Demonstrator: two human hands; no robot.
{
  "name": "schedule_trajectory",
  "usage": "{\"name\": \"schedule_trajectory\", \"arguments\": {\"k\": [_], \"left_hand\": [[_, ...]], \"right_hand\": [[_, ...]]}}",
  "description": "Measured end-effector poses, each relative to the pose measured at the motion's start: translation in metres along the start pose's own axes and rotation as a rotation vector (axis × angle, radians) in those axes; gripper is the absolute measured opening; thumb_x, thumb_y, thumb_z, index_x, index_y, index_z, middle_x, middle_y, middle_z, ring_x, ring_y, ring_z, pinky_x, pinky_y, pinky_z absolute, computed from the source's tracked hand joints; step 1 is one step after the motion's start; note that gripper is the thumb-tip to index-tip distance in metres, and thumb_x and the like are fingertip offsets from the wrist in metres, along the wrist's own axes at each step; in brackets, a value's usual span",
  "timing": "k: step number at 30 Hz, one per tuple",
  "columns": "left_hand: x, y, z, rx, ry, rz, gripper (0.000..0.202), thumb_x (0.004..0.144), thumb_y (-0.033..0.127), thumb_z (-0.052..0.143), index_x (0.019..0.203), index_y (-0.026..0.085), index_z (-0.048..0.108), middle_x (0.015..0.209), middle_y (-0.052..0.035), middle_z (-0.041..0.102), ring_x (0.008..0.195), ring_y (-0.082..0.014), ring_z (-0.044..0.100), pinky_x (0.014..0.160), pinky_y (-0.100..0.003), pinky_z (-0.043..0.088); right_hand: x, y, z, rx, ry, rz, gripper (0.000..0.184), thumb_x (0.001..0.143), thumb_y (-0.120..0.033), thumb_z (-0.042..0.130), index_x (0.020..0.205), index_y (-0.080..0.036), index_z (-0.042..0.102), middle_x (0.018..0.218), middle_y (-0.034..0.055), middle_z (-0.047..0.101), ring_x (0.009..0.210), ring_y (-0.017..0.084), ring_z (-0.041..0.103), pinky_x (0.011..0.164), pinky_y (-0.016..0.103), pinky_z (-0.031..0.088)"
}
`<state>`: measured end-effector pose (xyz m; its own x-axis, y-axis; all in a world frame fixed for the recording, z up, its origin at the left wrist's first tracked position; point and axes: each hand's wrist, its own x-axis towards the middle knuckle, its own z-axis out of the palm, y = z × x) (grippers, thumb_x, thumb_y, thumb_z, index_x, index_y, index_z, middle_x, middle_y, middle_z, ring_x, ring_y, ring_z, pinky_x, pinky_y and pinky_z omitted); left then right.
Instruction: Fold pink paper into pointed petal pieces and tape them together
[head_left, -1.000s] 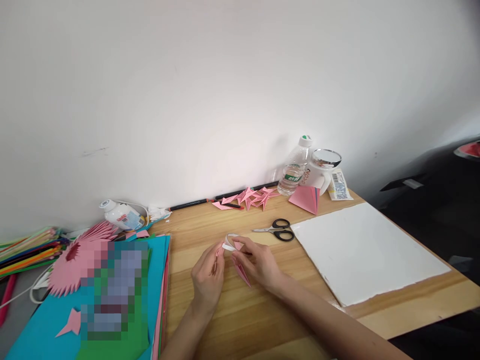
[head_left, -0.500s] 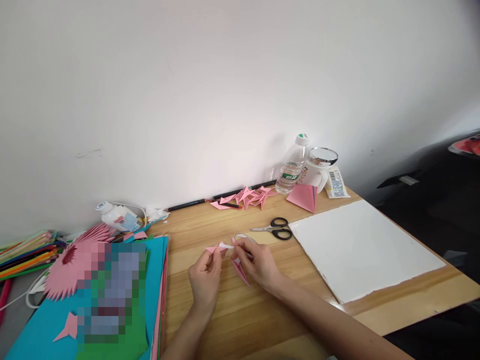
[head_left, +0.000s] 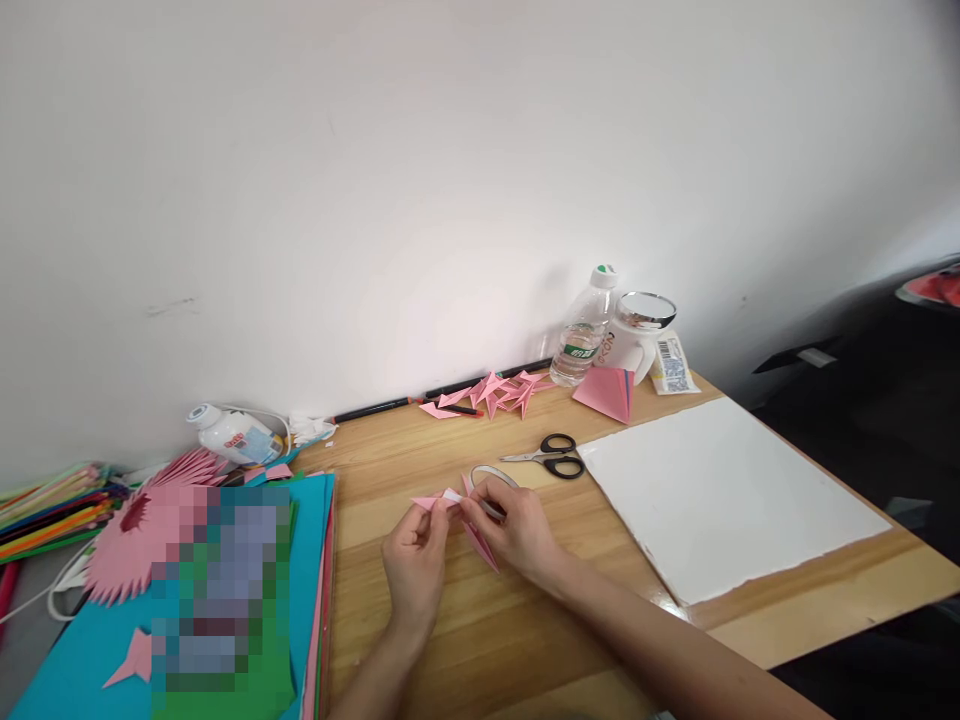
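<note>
A small folded pink paper piece (head_left: 427, 502) is pinched between the thumb and fingers of my left hand (head_left: 415, 560). White tape (head_left: 451, 495) lies on that paper, close to both sets of fingertips. My right hand (head_left: 517, 520) is closed, its thumb and forefinger on the tape at the paper's right end. The tape roll's thin ring (head_left: 491, 470) shows at this hand's fingers, its lower part hidden. Beneath the right hand lies another pointed pink folded paper (head_left: 480, 547), partly covered. Black-handled scissors (head_left: 555, 457) rest beyond the right hand.
Pink folded pieces (head_left: 493, 392) and pens (head_left: 375, 409) lie along the wall. A water bottle (head_left: 581, 340), a white mug (head_left: 626, 345) and a pink folded paper (head_left: 606, 393) stand before a white board (head_left: 727, 500). Coloured sheets (head_left: 311, 560) and a pink paper ring (head_left: 112, 555) occupy the left.
My right fingertips have moved left and down to the pink paper in my left hand. Less of the white strip shows between the hands.
</note>
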<state>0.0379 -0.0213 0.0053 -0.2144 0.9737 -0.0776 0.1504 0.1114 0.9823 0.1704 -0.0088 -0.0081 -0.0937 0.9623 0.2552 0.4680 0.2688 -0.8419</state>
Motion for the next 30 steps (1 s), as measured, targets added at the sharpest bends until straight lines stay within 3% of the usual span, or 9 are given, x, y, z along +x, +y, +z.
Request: {"name": "schedule_trajectory", "arguments": {"k": [11,18,30], "left_hand": [[0.001,-0.003,0.001,-0.133,-0.040,0.015,0.025,0.073,0.035,0.062,0.083,0.014,0.069,0.076,-0.0044,0.073,0.071,-0.0201,0.068,0.075,-0.032,0.054],[0.004,0.004,0.002,-0.189,-0.037,0.025,0.021,0.065,0.031,0.068,0.075,0.013,0.068,0.076,-0.0047,0.073,0.068,-0.0186,0.068,0.071,-0.029,0.055],[0.008,0.008,-0.002,0.010,-0.005,0.181,0.008,0.062,0.022,0.068,0.063,0.014,0.070,0.068,-0.0062,0.072,0.061,-0.0188,0.068,0.058,-0.025,0.056]], "right_hand": [[0.002,0.001,0.001,0.011,0.009,0.017,0.020,0.080,-0.027,0.049,0.063,-0.018,0.049,0.053,-0.0037,0.048,0.046,0.008,0.039,0.048,0.020,0.029],[0.003,0.003,0.001,0.017,0.013,-0.005,0.021,0.079,-0.026,0.050,0.061,-0.018,0.048,0.052,-0.0036,0.046,0.046,0.008,0.038,0.048,0.020,0.028],[0.001,0.000,0.001,0.022,-0.066,-0.037,0.021,0.079,-0.023,0.048,0.060,-0.018,0.044,0.052,-0.0043,0.044,0.046,0.008,0.036,0.048,0.021,0.025]]}}
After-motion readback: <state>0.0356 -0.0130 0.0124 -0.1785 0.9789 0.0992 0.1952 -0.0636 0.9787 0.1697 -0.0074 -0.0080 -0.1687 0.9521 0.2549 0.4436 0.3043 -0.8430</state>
